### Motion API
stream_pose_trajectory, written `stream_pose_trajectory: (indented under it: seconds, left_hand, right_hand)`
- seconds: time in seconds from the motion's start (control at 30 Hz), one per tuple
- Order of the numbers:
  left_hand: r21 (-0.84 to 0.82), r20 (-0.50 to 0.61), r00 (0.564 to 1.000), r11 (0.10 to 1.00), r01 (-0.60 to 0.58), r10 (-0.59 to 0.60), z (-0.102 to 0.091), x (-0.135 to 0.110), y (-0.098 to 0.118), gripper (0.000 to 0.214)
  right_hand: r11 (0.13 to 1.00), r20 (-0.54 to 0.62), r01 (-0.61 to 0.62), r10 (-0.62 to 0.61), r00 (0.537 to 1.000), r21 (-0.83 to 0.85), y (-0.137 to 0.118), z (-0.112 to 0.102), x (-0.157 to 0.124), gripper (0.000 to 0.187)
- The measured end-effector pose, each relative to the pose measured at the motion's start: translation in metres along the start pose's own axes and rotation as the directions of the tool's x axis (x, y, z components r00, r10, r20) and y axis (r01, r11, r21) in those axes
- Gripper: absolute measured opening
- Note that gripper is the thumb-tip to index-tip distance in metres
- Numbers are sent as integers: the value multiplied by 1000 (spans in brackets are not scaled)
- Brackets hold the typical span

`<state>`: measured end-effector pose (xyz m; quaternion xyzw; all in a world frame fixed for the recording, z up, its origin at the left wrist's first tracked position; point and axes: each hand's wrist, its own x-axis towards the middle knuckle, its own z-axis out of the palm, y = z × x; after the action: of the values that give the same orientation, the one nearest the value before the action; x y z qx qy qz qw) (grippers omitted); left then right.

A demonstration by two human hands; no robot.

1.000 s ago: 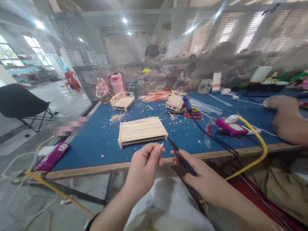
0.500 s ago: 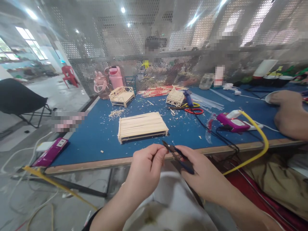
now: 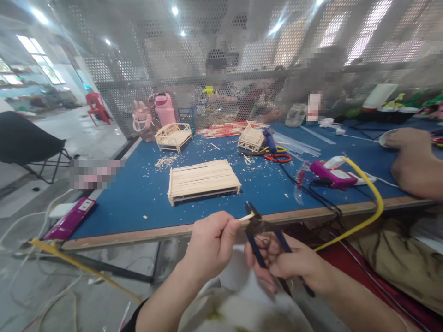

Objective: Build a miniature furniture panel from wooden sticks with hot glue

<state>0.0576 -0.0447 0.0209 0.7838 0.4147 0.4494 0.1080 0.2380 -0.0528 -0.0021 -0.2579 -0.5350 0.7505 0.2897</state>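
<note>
My left hand [image 3: 211,237] pinches a short pale wooden stick [image 3: 246,217] between thumb and fingers. The stick's free end lies at the jaws of cutting pliers [image 3: 256,226] with dark blue handles. My right hand [image 3: 290,258] holds those pliers by the handles, which are spread apart. Both hands are just in front of the table's near edge. Beyond them on the blue table stands a low slatted model bed [image 3: 204,179] made of sticks. Farther back are a small stick-built bench with rails [image 3: 174,137] and another small stick model [image 3: 251,139].
Red-handled scissors [image 3: 278,157] and a blue glue gun [image 3: 269,140] lie at the right model. Red and pale sticks [image 3: 228,130] are heaped at the back. A purple power strip [image 3: 334,175] with a yellow cable sits right, beside another person's arm [image 3: 415,161].
My right hand has turned and the pliers' handles have spread wider, their jaws now pointing up. The stick in my left hand has come into view.
</note>
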Motion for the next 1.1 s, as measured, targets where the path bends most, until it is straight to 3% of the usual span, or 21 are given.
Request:
stream_pose_trajectory:
  seconds: [0.07,0.13,0.2,0.27,0.33,0.4,0.47,0.53,0.57,0.6,0.63,0.67,0.7,0.73,0.77,0.8,0.87,0.97,1.03,1.07,1.1]
  left_hand:
    - [-7,25,998,998,63,-63,-2,-1,-2,34]
    - [-9,54,992,994,112,-112,-7,-3,-2,36]
    - [-13,58,989,990,137,-136,-14,-5,-2,40]
    - [-13,67,981,983,182,-181,-23,-7,-3,41]
    - [-2,125,959,966,257,-255,-31,-7,-5,36]
    - [40,199,933,954,298,-300,-38,-4,-10,29]
    - [100,240,929,959,266,-283,-43,5,-19,29]
    - [175,256,938,966,192,-232,-48,17,-31,31]
    - [217,269,940,964,154,-211,-51,25,-36,31]
    - [266,282,939,957,119,-196,-54,34,-41,32]
    - [317,295,938,944,86,-184,-57,43,-46,31]
    - [364,305,936,930,54,-174,-60,52,-50,30]
    - [402,309,937,915,25,-161,-62,62,-53,29]
    - [424,306,942,905,-3,-140,-65,72,-57,28]
    - [429,301,948,903,-33,-109,-67,81,-60,27]
    - [414,296,953,908,-62,-70,-69,90,-65,27]
    - [360,268,963,927,-106,6,-75,106,-76,25]
    - [343,26,1000,939,-9,0,-93,124,-106,29]
    - [345,-193,964,908,239,-181,-109,129,-131,32]
    - [318,-200,927,873,369,-319,-116,129,-143,32]
    - [277,-133,877,832,481,-463,-122,128,-155,35]
  right_hand:
    - [970,98,-6,-18,995,242,0,-7,-2,31]
    - [947,69,37,-62,996,319,-9,-18,-5,30]
    - [949,-50,119,-109,993,293,-26,-34,-8,25]
    - [977,-264,187,-154,952,104,-45,-55,-8,22]
    - [958,-490,79,-211,846,-277,-59,-78,0,20]
    - [788,-616,-133,-351,706,-601,-66,-99,18,25]
    - [613,-621,-253,-513,593,-748,-70,-115,40,40]
    - [513,-569,-259,-661,488,-818,-74,-120,60,56]
    - [466,-524,-242,-717,460,-851,-78,-118,68,60]
    - [408,-458,-209,-752,474,-888,-82,-112,74,60]
    - [330,-363,-160,-764,533,-930,-86,-103,79,57]
    - [247,-248,-89,-744,621,-965,-91,-92,84,53]
    - [179,-123,-4,-662,740,-984,-96,-80,89,48]
    - [124,-13,68,-559,829,-990,-100,-69,94,44]
    - [75,62,111,-481,874,-991,-104,-60,100,40]
    - [31,114,141,-430,895,-990,-107,-53,107,38]
    - [-17,141,149,-430,892,-989,-111,-52,124,37]
    - [70,43,93,-517,855,-993,-110,-75,148,31]
    - [190,-81,29,-550,831,-981,-105,-96,159,28]
    - [242,-137,5,-564,814,-970,-100,-104,163,27]
    - [279,-174,-7,-579,796,-960,-95,-111,166,26]
